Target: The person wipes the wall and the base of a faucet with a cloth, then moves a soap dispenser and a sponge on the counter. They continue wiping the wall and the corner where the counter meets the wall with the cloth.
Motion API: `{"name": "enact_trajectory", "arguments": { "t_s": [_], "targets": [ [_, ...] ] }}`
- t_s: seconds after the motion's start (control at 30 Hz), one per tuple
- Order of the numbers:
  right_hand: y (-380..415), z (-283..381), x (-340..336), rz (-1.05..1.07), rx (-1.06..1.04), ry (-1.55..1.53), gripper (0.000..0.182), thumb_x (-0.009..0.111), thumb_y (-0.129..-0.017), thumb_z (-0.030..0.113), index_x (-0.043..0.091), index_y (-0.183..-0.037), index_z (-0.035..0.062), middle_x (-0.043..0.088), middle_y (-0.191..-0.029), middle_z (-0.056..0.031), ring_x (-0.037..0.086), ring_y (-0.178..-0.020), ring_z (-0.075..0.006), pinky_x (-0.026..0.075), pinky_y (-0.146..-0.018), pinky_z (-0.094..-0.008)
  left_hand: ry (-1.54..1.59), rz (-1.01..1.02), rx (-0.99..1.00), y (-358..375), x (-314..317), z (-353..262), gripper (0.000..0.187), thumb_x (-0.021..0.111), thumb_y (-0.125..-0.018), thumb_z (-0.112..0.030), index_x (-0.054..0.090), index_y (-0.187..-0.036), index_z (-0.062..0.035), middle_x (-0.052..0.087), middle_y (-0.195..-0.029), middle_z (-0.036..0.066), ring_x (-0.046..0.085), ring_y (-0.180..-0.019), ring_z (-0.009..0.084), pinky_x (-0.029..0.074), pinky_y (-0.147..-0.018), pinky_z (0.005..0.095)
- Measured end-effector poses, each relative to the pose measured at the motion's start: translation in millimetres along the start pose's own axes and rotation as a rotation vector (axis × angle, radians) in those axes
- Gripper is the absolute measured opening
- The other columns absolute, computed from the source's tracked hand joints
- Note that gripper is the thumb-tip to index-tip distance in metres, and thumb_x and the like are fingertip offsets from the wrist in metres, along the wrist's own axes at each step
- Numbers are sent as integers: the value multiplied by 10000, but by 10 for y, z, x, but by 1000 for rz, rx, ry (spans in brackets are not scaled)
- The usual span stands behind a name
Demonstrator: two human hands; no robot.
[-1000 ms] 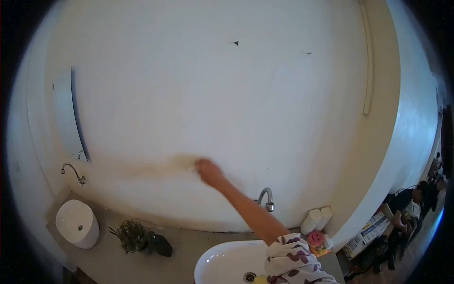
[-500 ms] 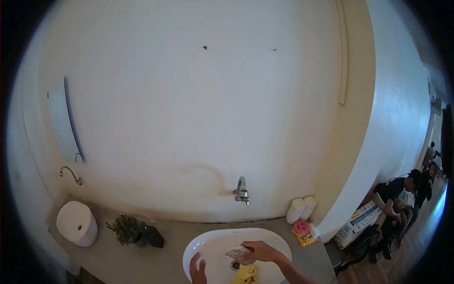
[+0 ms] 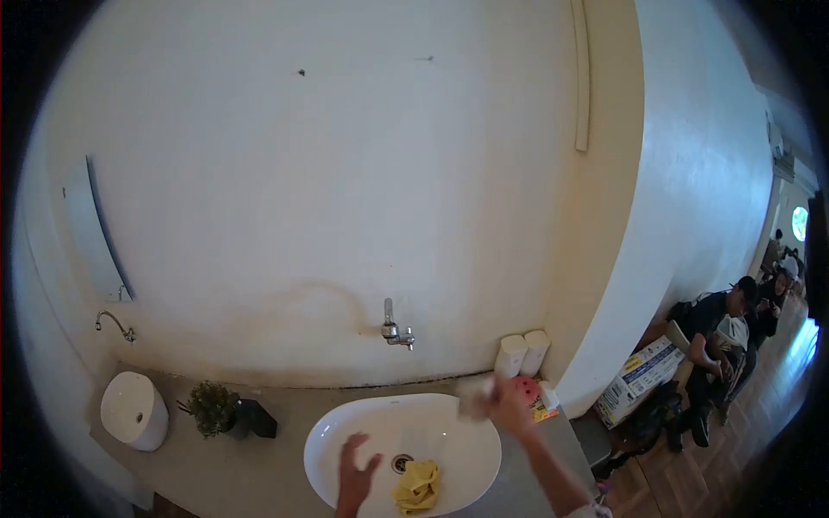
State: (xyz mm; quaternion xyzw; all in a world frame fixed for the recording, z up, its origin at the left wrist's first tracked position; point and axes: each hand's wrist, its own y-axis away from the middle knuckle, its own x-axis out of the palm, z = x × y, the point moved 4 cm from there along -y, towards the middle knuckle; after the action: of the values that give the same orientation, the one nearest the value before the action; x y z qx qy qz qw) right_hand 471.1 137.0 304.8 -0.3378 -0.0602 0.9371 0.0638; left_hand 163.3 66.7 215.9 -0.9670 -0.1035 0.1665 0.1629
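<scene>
Head view, left hand [image 3: 354, 470] fingers apart over basin [image 3: 345, 432], right hand [image 3: 509, 404] clamped on cloth [image 3: 475, 399] at rim.

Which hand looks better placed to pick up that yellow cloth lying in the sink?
Left, probably. The left hand hovers open over the basin, just beside the yellow cloth. The right hand is out at the sink's far right edge, already holding something pale and blurred.

- White oval basin [image 3: 345, 432] set in a grey counter [image 3: 250, 466]; a crumpled yellow cloth [image 3: 418, 485] lies inside, beside the drain.
- Left hand [image 3: 354, 475], fingers spread, over the basin.
- Right hand [image 3: 509, 406] at the basin's right rim, gripping a pale, blurred wad [image 3: 475, 399].
- Wall tap [image 3: 394, 328] above; small potted plant [image 3: 210, 406] and second basin [image 3: 129, 411] at left.
</scene>
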Motion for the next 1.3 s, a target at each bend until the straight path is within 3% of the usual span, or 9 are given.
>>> {"name": "enact_trajectory", "arguments": {
  "t_s": [0.1, 0.23, 0.3, 0.47, 0.63, 0.67, 0.73, 0.97, 1.3],
  "targets": [
    [-781, -319, -602, -398, -214, -447, 308, 716, -760, 152, 499, -940, 28, 553, -758, -96, 519, -682, -190, 433, -623, -345, -579, -270, -24, 312, -416, 534, 421, 701, -762, -169, 550, -1130, -31, 506, -1231, 194, 424, -1193, 352, 271, -1049, 451],
    [-1436, 493, -1253, -632, -464, 4, 258, 680, -728, 54, 527, -935, 36, 576, -876, -136, 550, -804, -330, 453, -680, -379, -799, -290, -252, 704, -627, 1039, 670, 682, -816, -216, 363, -1354, 24, 397, -1349, 253, 364, -1251, 402, 286, -1044, 473],
    [-1743, 953, -1433, -851, -854, 126, 260, 656, -728, -12, 551, -960, 37, 573, -850, -114, 562, -771, -272, 467, -672, -373, -677, -268, -356, 866, -568, 1193, 746, 694, -796, -174, 292, -1385, 45, 367, -1366, 273, 340, -1279, 389, 271, -1058, 456],
    [-2419, 1549, -1190, -901, -1024, 207, 266, 601, -706, -67, 605, -946, 48, 600, -918, -102, 545, -892, -301, 478, -727, -389, -523, -475, -287, 1040, -360, 1288, 625, 549, -865, -47, 253, -1408, 40, 353, -1383, 265, 319, -1276, 418, 258, -1060, 458],
    [-2557, 735, 274, -655, -1190, 149, 279, 566, -748, -18, 653, -1000, 64, 626, -909, -102, 590, -881, -298, 479, -798, -398, -519, -494, -346, 956, -323, 998, 541, 451, -907, -64, 269, -1406, 37, 349, -1392, 253, 318, -1284, 408, 243, -1070, 455],
    [-2530, 369, 624, -402, -1104, 167, 322, 580, -744, -1, 646, -1050, 74, 617, -963, -102, 583, -950, -291, 477, -837, -397, -497, -500, -376, 951, -303, 992, 526, 436, -923, -102, 275, -1404, 38, 346, -1396, 252, 317, -1286, 406, 239, -1071, 457],
    [-2313, -156, 1075, -271, -1193, 419, 367, 593, -718, 13, 620, -1082, 51, 579, -1030, -103, 555, -978, -276, 464, -832, -407, -538, -492, -390, 939, -310, 987, 516, 417, -937, -140, 280, -1403, 36, 344, -1399, 252, 327, -1278, 407, 245, -1066, 459],
    [-2495, 575, 1176, -389, -1295, 209, 353, 595, -676, 60, 619, -1025, 19, 558, -979, -94, 547, -922, -246, 451, -801, -380, -587, -483, -303, 927, -307, 1048, 529, 389, -963, -242, 283, -1402, 34, 345, -1401, 253, 345, -1267, 404, 257, -1054, 459],
    [-2372, -293, 945, -151, -1303, 495, 348, 618, -690, 69, 638, -1033, 18, 561, -963, -81, 539, -903, -250, 446, -789, -382, -568, -466, -357, 952, -345, 1056, 542, 394, -949, -244, 285, -1402, 34, 354, -1394, 250, 350, -1258, 401, 254, -1051, 467]
  ]
}}
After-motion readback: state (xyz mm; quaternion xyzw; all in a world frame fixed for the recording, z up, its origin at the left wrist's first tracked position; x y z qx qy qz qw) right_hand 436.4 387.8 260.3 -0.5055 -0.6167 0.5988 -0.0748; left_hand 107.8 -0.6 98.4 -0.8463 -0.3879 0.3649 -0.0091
